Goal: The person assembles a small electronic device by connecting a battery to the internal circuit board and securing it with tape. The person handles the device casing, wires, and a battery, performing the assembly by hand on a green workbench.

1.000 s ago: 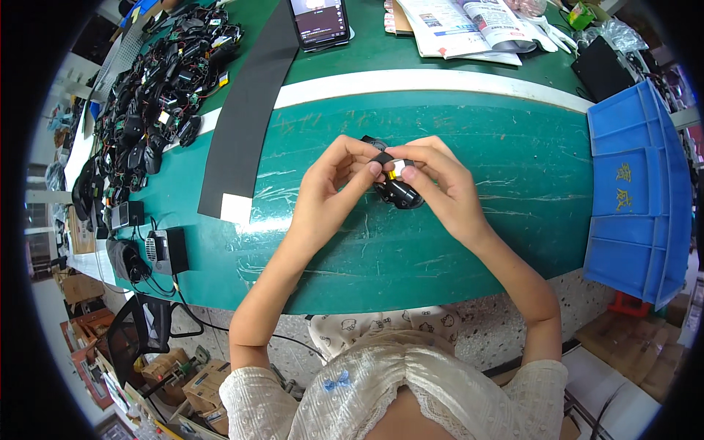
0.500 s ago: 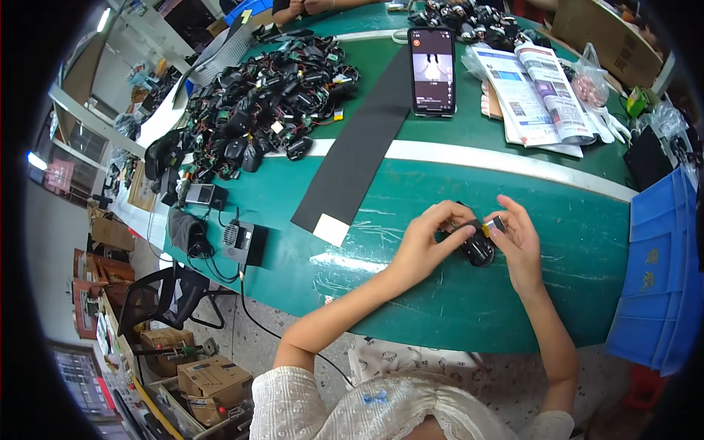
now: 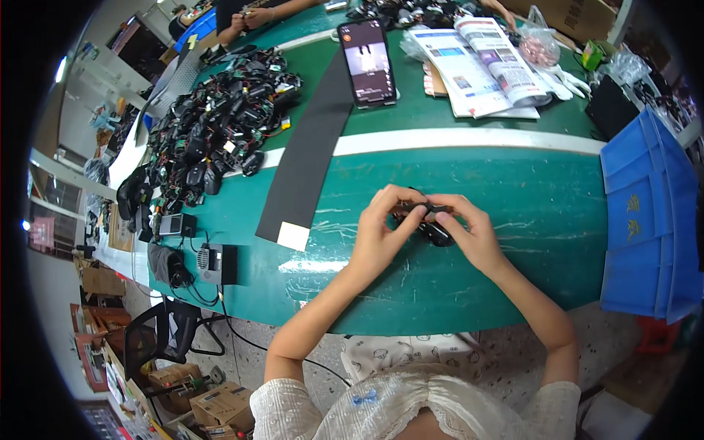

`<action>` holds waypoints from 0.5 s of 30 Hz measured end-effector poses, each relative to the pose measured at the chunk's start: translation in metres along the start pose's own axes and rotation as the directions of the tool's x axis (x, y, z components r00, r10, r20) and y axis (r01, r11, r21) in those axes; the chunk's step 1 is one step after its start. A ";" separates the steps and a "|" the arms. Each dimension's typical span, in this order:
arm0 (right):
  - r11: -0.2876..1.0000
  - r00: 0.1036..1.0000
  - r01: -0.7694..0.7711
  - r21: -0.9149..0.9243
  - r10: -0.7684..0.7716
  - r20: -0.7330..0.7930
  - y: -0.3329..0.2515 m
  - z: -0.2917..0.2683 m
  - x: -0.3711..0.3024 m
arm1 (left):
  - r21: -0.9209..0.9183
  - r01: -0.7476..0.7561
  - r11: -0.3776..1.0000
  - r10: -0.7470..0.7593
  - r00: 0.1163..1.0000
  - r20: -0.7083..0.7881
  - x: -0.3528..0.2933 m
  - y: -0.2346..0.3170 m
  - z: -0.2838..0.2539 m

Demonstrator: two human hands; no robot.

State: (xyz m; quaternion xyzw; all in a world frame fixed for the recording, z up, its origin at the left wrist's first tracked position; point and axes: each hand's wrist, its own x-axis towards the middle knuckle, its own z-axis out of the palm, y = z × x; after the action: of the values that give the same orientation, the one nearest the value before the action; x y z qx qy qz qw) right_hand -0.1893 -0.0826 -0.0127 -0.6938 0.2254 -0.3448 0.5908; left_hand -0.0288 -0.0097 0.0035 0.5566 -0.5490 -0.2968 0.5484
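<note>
A small black plastic device (image 3: pixel 438 235) with a glossy rounded body is between my two hands, just above the green table (image 3: pixel 543 191). My left hand (image 3: pixel 383 226) closes thumb and fingers on its left side. From the other side my right hand (image 3: pixel 473 233) pinches at its upper part, thumb and fingertips almost meeting those of the left. Fingers hide much of the device, and I cannot make out the small piece between the fingertips.
A big heap of black devices with circuit boards and wires (image 3: pixel 213 117) lies at left, beside a black strip (image 3: pixel 308 154). A phone (image 3: pixel 368 66) stands beyond it; newspapers (image 3: pixel 469 73) lie far right. A blue crate (image 3: pixel 642 220) stands right. Another person's hands (image 3: pixel 249 18) show at the top.
The right hand, earlier apart from the device with a small silver-and-yellow piece in its fingers, has come in against it. Its fingers have closed together. The whole view has shifted.
</note>
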 end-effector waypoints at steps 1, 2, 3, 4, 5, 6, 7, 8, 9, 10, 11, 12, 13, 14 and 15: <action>0.999 1.000 0.011 -0.041 -0.011 -0.006 -0.003 0.005 -0.002 | -0.037 0.024 0.999 -0.023 1.000 0.008 -0.002 0.002 0.000; 0.996 1.000 0.023 -0.083 -0.023 -0.009 -0.005 0.008 -0.004 | -0.073 0.048 0.996 -0.047 0.999 0.015 -0.002 0.005 0.001; 1.000 1.000 0.006 -0.031 -0.005 0.017 -0.008 0.007 -0.003 | -0.143 0.059 0.988 -0.064 0.998 -0.025 0.000 0.010 0.004; 1.000 1.000 -0.016 0.000 0.016 0.020 -0.007 0.008 -0.006 | -0.119 0.006 0.993 -0.011 0.999 -0.037 0.000 0.009 0.005; 0.999 0.999 -0.036 0.030 0.036 0.025 -0.006 0.009 -0.010 | -0.094 -0.047 0.994 0.043 0.998 -0.049 -0.001 0.008 0.005; 0.997 0.998 -0.051 0.061 0.049 0.032 -0.006 0.011 -0.010 | -0.064 -0.106 0.992 0.102 0.993 -0.062 0.000 0.007 0.004; 0.990 0.995 -0.087 0.111 0.081 0.058 -0.009 0.011 -0.010 | -0.066 -0.116 0.991 0.111 0.991 -0.076 -0.001 0.006 0.003; 0.979 0.990 -0.124 0.159 0.112 0.086 -0.014 0.011 -0.010 | -0.065 -0.093 0.994 0.089 0.994 -0.066 -0.003 0.007 0.002; 0.965 0.984 -0.162 0.205 0.141 0.113 -0.018 0.011 -0.009 | -0.064 -0.072 0.995 0.068 0.996 -0.054 -0.004 0.010 0.000; 0.953 0.981 -0.185 0.240 0.163 0.110 -0.017 0.009 -0.009 | -0.064 -0.050 0.997 0.047 0.998 -0.042 -0.005 0.013 0.000; 0.939 0.977 -0.208 0.275 0.185 0.107 -0.016 0.007 -0.009 | -0.072 -0.031 0.997 0.028 0.999 -0.045 -0.005 0.016 0.000; 0.922 0.973 -0.230 0.310 0.207 0.106 -0.016 0.006 -0.009 | -0.062 -0.041 0.997 0.038 0.998 -0.056 -0.006 0.015 0.000; 0.938 0.977 -0.213 0.274 0.196 0.088 -0.017 0.006 -0.008 | -0.053 -0.051 0.997 0.048 0.997 -0.066 -0.007 0.015 -0.001; 0.952 0.980 -0.195 0.236 0.184 0.071 -0.019 0.005 -0.007 | -0.044 -0.061 0.997 0.058 0.995 -0.077 -0.008 0.014 -0.002; 0.965 0.984 -0.176 0.196 0.169 0.053 -0.021 0.004 -0.006 | -0.035 -0.050 0.998 0.048 0.997 -0.056 -0.007 0.014 -0.004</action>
State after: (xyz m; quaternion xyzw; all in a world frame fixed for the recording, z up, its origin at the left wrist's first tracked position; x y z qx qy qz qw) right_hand -0.1925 -0.0712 0.0057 -0.6148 0.2386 -0.3006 0.6890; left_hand -0.0311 0.0007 0.0155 0.5408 -0.5417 -0.2775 0.5806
